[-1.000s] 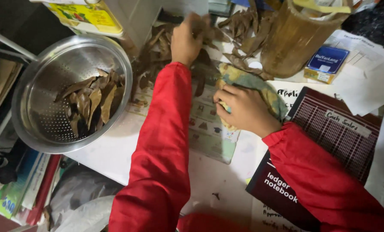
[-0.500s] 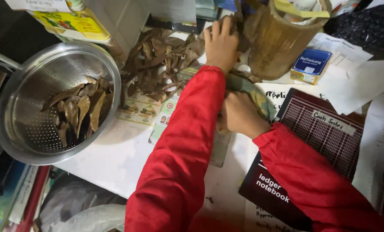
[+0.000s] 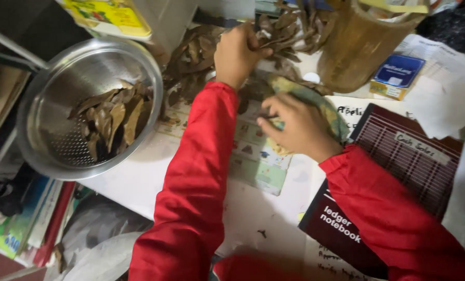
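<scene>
My left hand reaches into a heap of dried brown leaves at the back of the table, its fingers closed on some of them. Nearer to me, my right hand presses on a greenish-yellow cloth and grips it. Both arms wear red sleeves. A steel colander at the left holds several dried leaves.
A brown cylindrical container stands at the back right, a small blue box beside it. A dark ledger notebook lies at the right, a picture chart under my arms. Books are stacked at the lower left.
The view has shifted, so the colander sits further right in frame. My left hand stays in the leaf heap at the back. My right hand remains on the cloth.
</scene>
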